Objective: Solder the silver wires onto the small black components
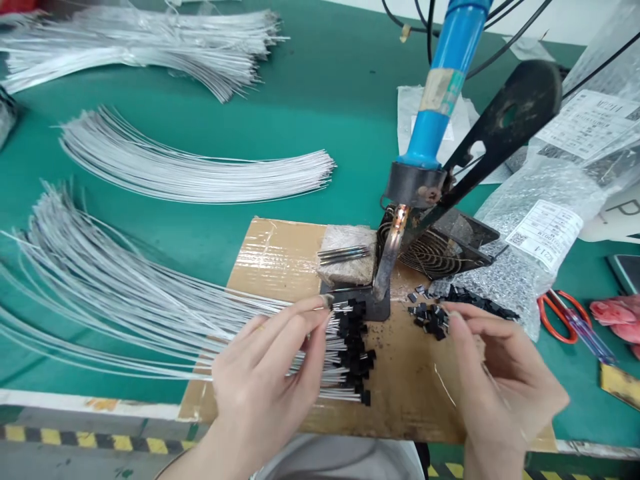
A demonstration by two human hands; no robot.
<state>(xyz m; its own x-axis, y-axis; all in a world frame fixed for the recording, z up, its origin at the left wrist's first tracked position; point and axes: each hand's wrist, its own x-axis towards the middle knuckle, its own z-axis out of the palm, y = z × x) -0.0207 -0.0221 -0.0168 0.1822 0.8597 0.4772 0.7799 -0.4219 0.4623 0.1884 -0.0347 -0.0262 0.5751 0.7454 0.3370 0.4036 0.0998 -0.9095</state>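
Note:
My left hand (pixel 273 363) is closed in a pinch above the wire ends, with what looks like the end of a thin wire at its fingertips. Beneath it run many white wires (pixel 200 327), their right ends fitted with black connectors (pixel 356 357). My right hand (pixel 505 367) is closed, its thumb and forefinger at a small pile of loose black connectors (pixel 431 320). A thin shiny strand of solder wire (pixel 445 387) curves out from this hand. Between the hands, the hot end of a blue-handled soldering iron (pixel 387 260) points down over a dark metal plate (pixel 383 308).
Cardboard (pixel 280 247) lies under the work. A block with metal rods (pixel 347 257) and a small fan (pixel 430 247) stand behind. Wire bundles (pixel 200 175) lie left. Plastic bags (pixel 530 200), red-handled scissors (pixel 560 317) and a purple screwdriver (pixel 587 333) are at right.

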